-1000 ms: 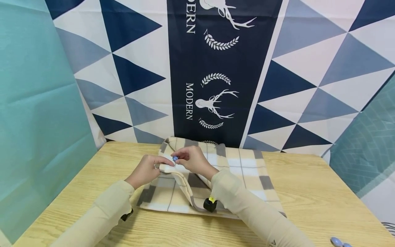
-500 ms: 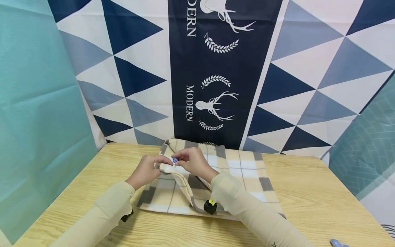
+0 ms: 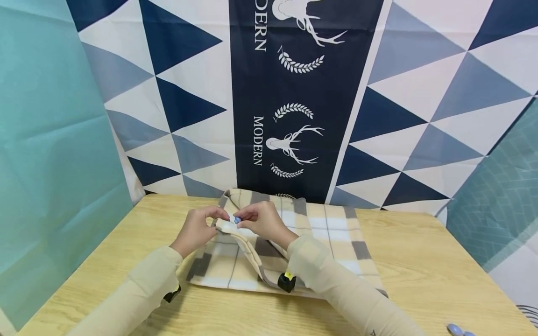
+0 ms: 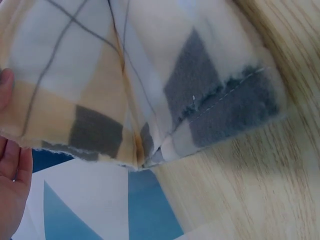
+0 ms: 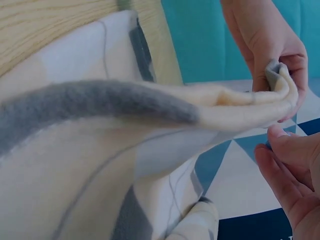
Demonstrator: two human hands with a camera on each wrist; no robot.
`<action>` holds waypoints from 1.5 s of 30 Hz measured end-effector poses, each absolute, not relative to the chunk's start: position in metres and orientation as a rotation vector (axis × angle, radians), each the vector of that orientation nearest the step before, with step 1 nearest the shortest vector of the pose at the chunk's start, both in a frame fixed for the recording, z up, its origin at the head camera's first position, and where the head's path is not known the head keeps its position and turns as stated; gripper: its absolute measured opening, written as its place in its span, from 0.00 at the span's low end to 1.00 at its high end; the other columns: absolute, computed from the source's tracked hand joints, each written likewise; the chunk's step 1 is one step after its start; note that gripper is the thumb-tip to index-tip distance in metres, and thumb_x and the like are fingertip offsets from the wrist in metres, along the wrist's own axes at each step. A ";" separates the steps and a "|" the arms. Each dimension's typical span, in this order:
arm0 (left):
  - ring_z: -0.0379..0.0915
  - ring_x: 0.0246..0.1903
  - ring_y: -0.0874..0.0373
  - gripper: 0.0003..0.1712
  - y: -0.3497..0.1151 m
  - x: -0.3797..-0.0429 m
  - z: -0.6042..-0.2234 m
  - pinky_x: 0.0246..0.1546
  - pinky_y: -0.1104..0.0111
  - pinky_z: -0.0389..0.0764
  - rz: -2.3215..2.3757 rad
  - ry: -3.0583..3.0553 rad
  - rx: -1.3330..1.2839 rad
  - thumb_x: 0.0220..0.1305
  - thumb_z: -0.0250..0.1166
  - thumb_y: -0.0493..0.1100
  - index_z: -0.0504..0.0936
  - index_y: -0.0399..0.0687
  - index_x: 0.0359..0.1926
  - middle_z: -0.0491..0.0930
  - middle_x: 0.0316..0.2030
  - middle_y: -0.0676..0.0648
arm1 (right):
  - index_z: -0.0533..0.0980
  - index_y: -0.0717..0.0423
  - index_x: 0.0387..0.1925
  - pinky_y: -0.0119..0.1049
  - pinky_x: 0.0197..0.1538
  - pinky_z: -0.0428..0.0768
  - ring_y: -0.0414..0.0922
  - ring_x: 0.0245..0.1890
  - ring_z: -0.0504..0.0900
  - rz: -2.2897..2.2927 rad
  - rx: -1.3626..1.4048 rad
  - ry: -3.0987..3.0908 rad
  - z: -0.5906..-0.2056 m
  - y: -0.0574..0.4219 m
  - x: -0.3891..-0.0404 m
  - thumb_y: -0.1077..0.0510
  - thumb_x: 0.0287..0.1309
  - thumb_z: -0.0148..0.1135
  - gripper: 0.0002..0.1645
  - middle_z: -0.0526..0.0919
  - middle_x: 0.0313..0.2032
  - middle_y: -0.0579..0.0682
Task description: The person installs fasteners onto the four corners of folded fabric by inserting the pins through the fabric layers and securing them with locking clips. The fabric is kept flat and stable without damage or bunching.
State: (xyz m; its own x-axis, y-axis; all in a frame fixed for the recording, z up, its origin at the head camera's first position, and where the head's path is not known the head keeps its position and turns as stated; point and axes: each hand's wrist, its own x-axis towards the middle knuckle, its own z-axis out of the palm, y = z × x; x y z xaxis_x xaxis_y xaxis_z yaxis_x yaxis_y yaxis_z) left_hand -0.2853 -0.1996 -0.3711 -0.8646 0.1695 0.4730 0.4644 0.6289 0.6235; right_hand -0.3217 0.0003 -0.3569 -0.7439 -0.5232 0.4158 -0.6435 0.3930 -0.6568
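Note:
A plaid fleece blanket (image 3: pixel 332 233) in cream, white and grey-brown lies folded on the table, one edge lifted. My left hand (image 3: pixel 194 232) grips the corner of that raised edge; in the right wrist view the left hand (image 5: pixel 280 55) has thumb and fingers around the doubled cloth. Between the thumb and fingers of my right hand (image 3: pixel 265 223) a small blue knob-like piece (image 3: pixel 237 220) is pinched, just right of the left fingertips. Its exact kind is too small to tell, and in the right wrist view the fingers mostly hide it.
Two smooth blue oval pieces (image 3: pixel 455 329) lie at the front right of the wooden table (image 3: pixel 420 270), partly cut off by the frame. A patterned cloth (image 3: pixel 201 93) hangs behind the table, and a teal sheet (image 3: pixel 59 154) at the left.
The left index finger has drawn back left, away from the blue piece, opening a small gap between the hands. The right hand still pinches the blue piece; the blanket has barely moved.

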 end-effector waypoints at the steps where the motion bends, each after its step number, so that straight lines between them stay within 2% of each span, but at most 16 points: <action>1: 0.81 0.43 0.50 0.21 -0.200 -0.285 -0.372 0.40 0.67 0.77 -1.105 -2.491 -0.497 0.44 0.62 0.19 0.85 0.47 0.33 0.87 0.37 0.47 | 0.85 0.61 0.39 0.21 0.35 0.81 0.44 0.32 0.88 1.284 1.061 -2.504 -0.358 0.000 -0.322 0.65 0.47 0.72 0.13 0.89 0.33 0.55; 4: 0.81 0.43 0.51 0.22 -0.200 -0.283 -0.373 0.36 0.72 0.73 -1.102 -2.507 -0.482 0.43 0.62 0.18 0.85 0.47 0.33 0.87 0.38 0.47 | 0.85 0.61 0.39 0.21 0.35 0.81 0.45 0.32 0.88 1.293 1.070 -2.509 -0.361 -0.001 -0.321 0.65 0.47 0.72 0.13 0.89 0.34 0.56; 12: 0.79 0.41 0.52 0.25 -0.200 -0.284 -0.375 0.25 0.75 0.68 -1.138 -2.474 -0.508 0.40 0.58 0.16 0.85 0.45 0.34 0.87 0.38 0.45 | 0.85 0.60 0.38 0.21 0.36 0.81 0.45 0.32 0.88 1.277 1.075 -2.500 -0.360 0.000 -0.324 0.63 0.46 0.74 0.13 0.89 0.33 0.55; 15: 0.79 0.41 0.53 0.21 -0.199 -0.285 -0.376 0.30 0.72 0.75 -1.144 -2.458 -0.530 0.44 0.63 0.19 0.86 0.46 0.33 0.87 0.38 0.46 | 0.85 0.59 0.39 0.21 0.36 0.81 0.44 0.32 0.88 1.270 1.078 -2.520 -0.359 0.003 -0.324 0.63 0.46 0.74 0.14 0.89 0.33 0.55; 19: 0.81 0.42 0.53 0.13 -0.198 -0.284 -0.377 0.44 0.65 0.80 -1.120 -2.454 -0.556 0.47 0.70 0.26 0.86 0.45 0.33 0.87 0.38 0.46 | 0.84 0.60 0.44 0.24 0.39 0.83 0.45 0.35 0.88 1.233 1.114 -2.562 -0.359 0.009 -0.322 0.62 0.49 0.72 0.17 0.89 0.38 0.55; 23: 0.82 0.40 0.53 0.12 -0.200 -0.285 -0.376 0.43 0.64 0.80 -1.090 -2.451 -0.549 0.47 0.71 0.28 0.87 0.44 0.33 0.87 0.38 0.44 | 0.82 0.58 0.47 0.27 0.41 0.83 0.45 0.38 0.88 1.178 1.065 -2.627 -0.358 0.014 -0.316 0.58 0.55 0.68 0.17 0.88 0.43 0.54; 26: 0.81 0.40 0.54 0.11 -0.202 -0.286 -0.375 0.45 0.63 0.80 -1.090 -2.451 -0.538 0.47 0.71 0.28 0.86 0.45 0.33 0.87 0.38 0.45 | 0.83 0.57 0.46 0.27 0.39 0.83 0.44 0.35 0.88 1.212 0.961 -2.687 -0.356 0.017 -0.310 0.54 0.57 0.66 0.17 0.89 0.40 0.53; 28: 0.81 0.39 0.55 0.12 -0.204 -0.286 -0.375 0.44 0.66 0.79 -1.089 -2.452 -0.534 0.47 0.71 0.28 0.86 0.45 0.33 0.87 0.38 0.45 | 0.83 0.58 0.45 0.26 0.37 0.82 0.43 0.34 0.87 1.246 0.920 -2.719 -0.357 0.018 -0.306 0.52 0.56 0.68 0.18 0.89 0.38 0.53; 32: 0.78 0.36 0.55 0.13 -0.206 -0.286 -0.376 0.32 0.73 0.75 -1.095 -2.450 -0.524 0.46 0.68 0.26 0.86 0.44 0.33 0.87 0.38 0.43 | 0.82 0.62 0.43 0.25 0.36 0.82 0.44 0.34 0.88 1.341 0.943 -2.750 -0.358 0.017 -0.298 0.53 0.48 0.74 0.22 0.89 0.36 0.56; 34: 0.77 0.36 0.56 0.12 -0.206 -0.285 -0.376 0.31 0.74 0.74 -1.099 -2.451 -0.517 0.46 0.68 0.27 0.87 0.44 0.33 0.87 0.39 0.43 | 0.82 0.63 0.43 0.25 0.36 0.83 0.45 0.34 0.88 1.388 0.969 -2.758 -0.360 0.015 -0.293 0.55 0.45 0.76 0.23 0.89 0.35 0.57; 41: 0.80 0.41 0.55 0.06 -0.204 -0.284 -0.373 0.41 0.65 0.77 -1.145 -2.489 -0.519 0.52 0.72 0.39 0.87 0.50 0.34 0.88 0.38 0.49 | 0.84 0.62 0.36 0.21 0.32 0.79 0.39 0.29 0.85 1.304 0.948 -2.731 -0.362 0.008 -0.285 0.60 0.50 0.72 0.12 0.88 0.31 0.55; 43: 0.81 0.46 0.51 0.08 -0.205 -0.283 -0.372 0.47 0.59 0.79 -1.184 -2.520 -0.495 0.54 0.72 0.43 0.87 0.50 0.37 0.87 0.42 0.47 | 0.84 0.61 0.35 0.21 0.31 0.78 0.37 0.27 0.83 1.271 0.926 -2.723 -0.361 0.007 -0.284 0.60 0.52 0.70 0.09 0.89 0.30 0.54; 45: 0.78 0.54 0.47 0.15 -0.206 -0.281 -0.372 0.53 0.52 0.78 -1.228 -2.554 -0.458 0.57 0.70 0.47 0.86 0.48 0.45 0.85 0.49 0.44 | 0.85 0.60 0.35 0.22 0.30 0.77 0.35 0.26 0.82 1.263 0.907 -2.716 -0.362 0.008 -0.285 0.60 0.53 0.69 0.08 0.89 0.30 0.54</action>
State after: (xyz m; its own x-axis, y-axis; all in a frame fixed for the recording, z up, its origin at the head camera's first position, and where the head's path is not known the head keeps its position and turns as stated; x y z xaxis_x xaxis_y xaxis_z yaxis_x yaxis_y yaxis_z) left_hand -0.2813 -0.2057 -0.3716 -0.9136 0.1643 0.3718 0.3931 0.5906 0.7048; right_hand -0.2850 0.0082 -0.3617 -0.8318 -0.4985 0.2442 -0.5079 0.5061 -0.6970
